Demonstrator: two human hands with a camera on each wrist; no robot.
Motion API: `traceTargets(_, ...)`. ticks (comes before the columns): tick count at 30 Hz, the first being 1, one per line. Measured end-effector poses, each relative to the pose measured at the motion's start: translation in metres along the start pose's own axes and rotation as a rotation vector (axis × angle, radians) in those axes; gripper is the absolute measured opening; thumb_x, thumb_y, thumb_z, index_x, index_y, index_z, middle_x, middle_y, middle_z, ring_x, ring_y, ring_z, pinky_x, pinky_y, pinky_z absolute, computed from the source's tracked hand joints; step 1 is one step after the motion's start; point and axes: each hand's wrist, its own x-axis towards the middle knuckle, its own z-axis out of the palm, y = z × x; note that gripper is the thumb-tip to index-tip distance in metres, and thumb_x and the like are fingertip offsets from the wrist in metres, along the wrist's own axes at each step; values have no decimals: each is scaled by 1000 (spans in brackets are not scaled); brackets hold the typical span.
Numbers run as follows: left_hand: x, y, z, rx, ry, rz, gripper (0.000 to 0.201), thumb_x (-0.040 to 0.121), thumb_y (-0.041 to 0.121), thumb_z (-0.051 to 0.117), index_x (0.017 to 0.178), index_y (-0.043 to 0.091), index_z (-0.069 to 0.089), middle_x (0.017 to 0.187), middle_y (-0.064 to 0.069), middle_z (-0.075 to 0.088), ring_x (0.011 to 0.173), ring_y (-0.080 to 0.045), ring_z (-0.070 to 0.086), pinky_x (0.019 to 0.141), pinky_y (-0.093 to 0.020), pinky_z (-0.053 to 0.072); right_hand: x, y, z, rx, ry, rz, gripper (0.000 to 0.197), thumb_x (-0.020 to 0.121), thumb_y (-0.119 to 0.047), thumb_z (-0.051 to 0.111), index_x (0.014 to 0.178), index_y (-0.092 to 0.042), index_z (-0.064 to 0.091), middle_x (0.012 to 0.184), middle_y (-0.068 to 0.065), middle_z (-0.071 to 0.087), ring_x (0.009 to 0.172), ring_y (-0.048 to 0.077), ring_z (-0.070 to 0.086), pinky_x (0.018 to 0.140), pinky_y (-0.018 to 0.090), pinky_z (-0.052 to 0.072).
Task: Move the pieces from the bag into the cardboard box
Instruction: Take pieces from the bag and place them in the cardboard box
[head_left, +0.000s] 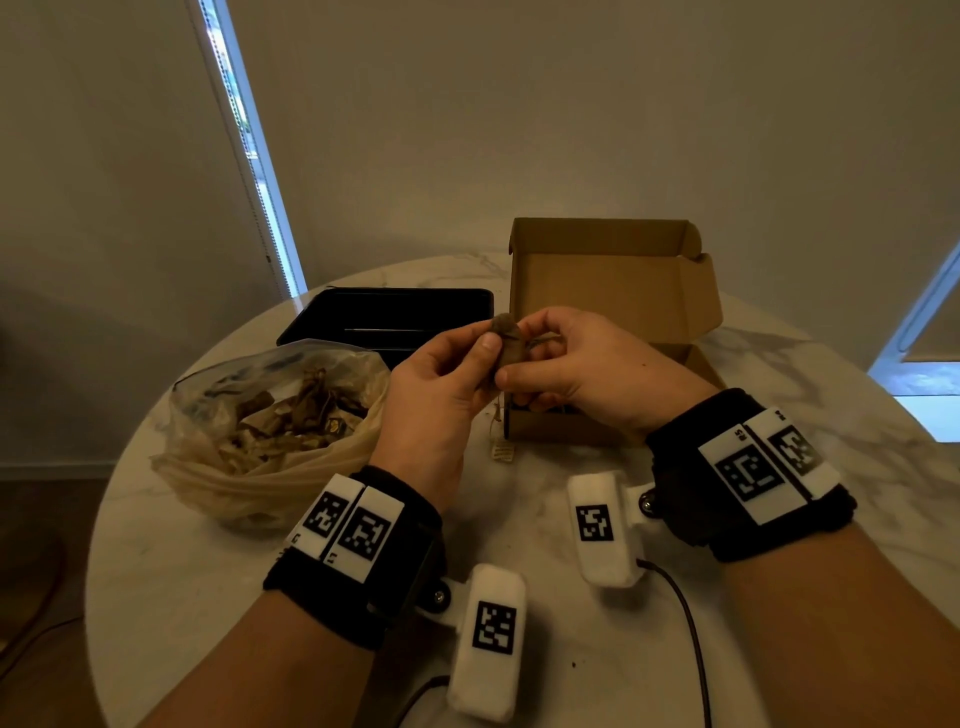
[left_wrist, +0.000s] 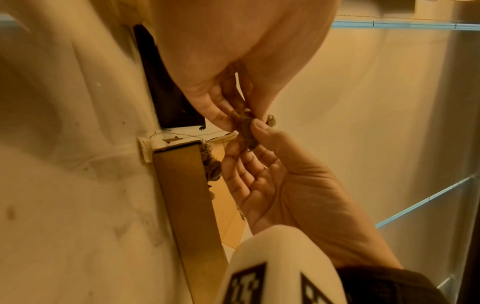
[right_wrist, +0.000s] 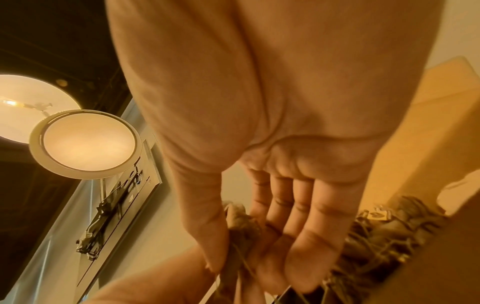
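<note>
Where the round counter of white marble-look stone stands against a plain pale wall, a narrow strip of daylight shows beside a drawn blind.

Item 1: cardboard box, brown corrugated, lid flap raised upright at its far side; tangled brown pieces with strings lie inside it (seen from the right wrist view).

Item 2: bag, clear crinkled plastic, mouth open, slumped on the counter to the left of the cardboard box; holds a heap of dry brown and tan pieces.

Item 3: black tray, rectangular, glossy plastic, behind the bag and left of the cardboard box; contents cannot be told.

Item 4: piece, small, brown, fibrous, held in the air above the near-left corner of the cardboard box. Left hand pinches it between thumb and fingers; right hand pinches the same piece from the other side, both grips closed on it.

Item 5: small pale tag on a thin string, lying on the counter just in front of the cardboard box.

Item 6: black wristbands with white coded blocks on both forearms.
</note>
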Motion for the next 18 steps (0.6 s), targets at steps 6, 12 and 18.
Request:
traceTargets(6, 2, 0, 1, -50, 39, 28, 18, 99, 5, 57, 114, 4, 67, 102, -13, 75, 89, -23, 75, 76, -31, 63, 2, 2, 7, -40, -4, -27, 36, 84, -20, 82, 114, -19, 62, 88, 4, 75, 86, 21, 73, 89, 43, 59)
traceTargets(12, 3, -1, -1, -51, 67, 50, 24, 98, 6, 60, 120, 0, 65, 115, -18, 73, 99, -26, 74, 80, -30, 62, 0, 0, 6, -16, 4, -24, 25, 89, -15, 76, 111, -16, 64, 83, 2, 75, 77, 14, 71, 81, 33, 60)
traceTargets(18, 5, -1, -3, -61, 151, 73, 15, 98, 7, 61, 112, 10, 68, 108, -9, 74, 102, -21, 72, 85, -31, 61, -2, -1, 3, -49, 64, -34, 7, 91, -17, 73, 98, -18, 75, 93, 6, 77, 83, 15, 72, 83, 33, 62)
